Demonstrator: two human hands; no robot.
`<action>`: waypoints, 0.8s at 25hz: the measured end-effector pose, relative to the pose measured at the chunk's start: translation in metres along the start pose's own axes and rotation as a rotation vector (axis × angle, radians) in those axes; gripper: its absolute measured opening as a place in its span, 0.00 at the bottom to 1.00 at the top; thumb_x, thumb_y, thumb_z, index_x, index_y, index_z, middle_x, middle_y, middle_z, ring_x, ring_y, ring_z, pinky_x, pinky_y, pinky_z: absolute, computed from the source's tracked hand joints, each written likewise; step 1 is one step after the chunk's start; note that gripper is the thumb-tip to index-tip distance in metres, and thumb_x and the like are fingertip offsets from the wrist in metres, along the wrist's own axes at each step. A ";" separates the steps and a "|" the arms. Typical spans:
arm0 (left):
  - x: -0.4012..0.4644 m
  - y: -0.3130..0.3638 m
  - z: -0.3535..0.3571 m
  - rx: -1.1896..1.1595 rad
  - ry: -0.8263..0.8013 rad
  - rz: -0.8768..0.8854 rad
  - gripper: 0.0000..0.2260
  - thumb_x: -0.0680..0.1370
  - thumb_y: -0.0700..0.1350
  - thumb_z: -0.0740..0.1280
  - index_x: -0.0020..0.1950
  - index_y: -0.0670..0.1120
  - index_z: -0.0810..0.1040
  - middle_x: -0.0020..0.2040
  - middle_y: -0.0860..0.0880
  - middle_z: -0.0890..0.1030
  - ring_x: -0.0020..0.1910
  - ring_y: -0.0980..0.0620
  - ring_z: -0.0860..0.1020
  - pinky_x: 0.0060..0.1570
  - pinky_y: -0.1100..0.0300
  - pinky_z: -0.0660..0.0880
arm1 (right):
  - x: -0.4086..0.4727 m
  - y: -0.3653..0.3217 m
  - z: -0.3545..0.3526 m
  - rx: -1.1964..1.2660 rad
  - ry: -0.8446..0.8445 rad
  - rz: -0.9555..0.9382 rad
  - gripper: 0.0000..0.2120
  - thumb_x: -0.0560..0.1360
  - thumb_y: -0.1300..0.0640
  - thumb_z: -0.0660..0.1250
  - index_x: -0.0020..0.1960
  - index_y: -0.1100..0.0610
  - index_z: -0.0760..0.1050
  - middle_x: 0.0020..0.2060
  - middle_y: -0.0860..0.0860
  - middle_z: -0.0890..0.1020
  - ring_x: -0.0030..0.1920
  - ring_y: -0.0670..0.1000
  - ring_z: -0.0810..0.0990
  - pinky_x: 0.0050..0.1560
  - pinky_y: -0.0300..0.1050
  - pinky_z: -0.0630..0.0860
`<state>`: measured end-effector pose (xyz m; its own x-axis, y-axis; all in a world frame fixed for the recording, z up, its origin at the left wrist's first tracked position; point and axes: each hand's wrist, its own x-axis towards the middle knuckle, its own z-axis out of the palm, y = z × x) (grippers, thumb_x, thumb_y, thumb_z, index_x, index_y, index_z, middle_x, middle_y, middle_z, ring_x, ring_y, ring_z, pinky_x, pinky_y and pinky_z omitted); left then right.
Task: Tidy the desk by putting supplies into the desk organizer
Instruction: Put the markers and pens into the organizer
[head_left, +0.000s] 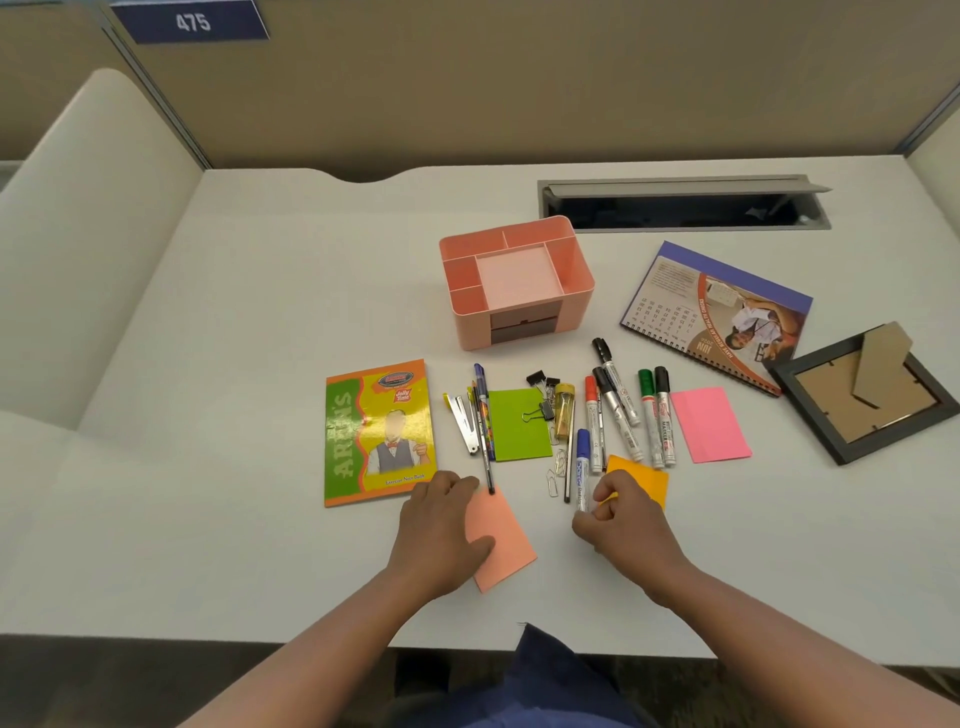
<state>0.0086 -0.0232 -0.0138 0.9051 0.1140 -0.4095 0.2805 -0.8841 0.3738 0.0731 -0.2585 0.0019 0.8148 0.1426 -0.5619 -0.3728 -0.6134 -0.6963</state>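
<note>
Both hands work the near edge: left hand (441, 525) rests flat on the salmon notes (501, 545), right hand (621, 514) pinches the orange notes (641, 480). Gathering has just begun; next, lift them to the empty organizer (514, 280) at twelve o'clock.

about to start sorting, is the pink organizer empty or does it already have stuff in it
Empty: the desk organizer shows only bare compartments.

an office cubicle: a white counter (260, 312) enclosed by beige fabric partition panels (519, 93), one bearing a blue number plate (190, 22) marked 475, with a cable-access hatch (683, 203) recessed into the counter's rear.
</note>
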 end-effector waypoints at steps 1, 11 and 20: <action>0.002 0.002 -0.001 -0.021 0.041 0.007 0.31 0.75 0.59 0.69 0.76 0.52 0.66 0.69 0.52 0.68 0.68 0.48 0.66 0.68 0.54 0.65 | -0.001 -0.002 0.000 0.090 -0.005 0.026 0.12 0.72 0.60 0.72 0.48 0.55 0.69 0.33 0.55 0.77 0.32 0.50 0.75 0.34 0.47 0.72; 0.038 0.025 -0.016 -0.044 0.107 -0.162 0.17 0.77 0.63 0.65 0.41 0.50 0.79 0.42 0.54 0.80 0.44 0.51 0.79 0.39 0.57 0.74 | -0.010 -0.012 0.003 0.405 -0.006 0.062 0.12 0.77 0.62 0.71 0.54 0.58 0.68 0.37 0.57 0.80 0.34 0.52 0.80 0.37 0.47 0.77; 0.041 0.026 -0.031 -0.521 -0.004 -0.240 0.19 0.72 0.46 0.70 0.26 0.47 0.64 0.26 0.48 0.63 0.27 0.49 0.61 0.33 0.57 0.60 | -0.010 -0.008 -0.001 0.497 -0.026 0.069 0.13 0.76 0.63 0.71 0.56 0.59 0.69 0.35 0.55 0.80 0.35 0.52 0.81 0.37 0.47 0.77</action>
<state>0.0631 -0.0270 0.0051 0.7956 0.2820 -0.5362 0.5996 -0.4936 0.6300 0.0681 -0.2557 0.0130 0.7715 0.1380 -0.6211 -0.5973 -0.1791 -0.7818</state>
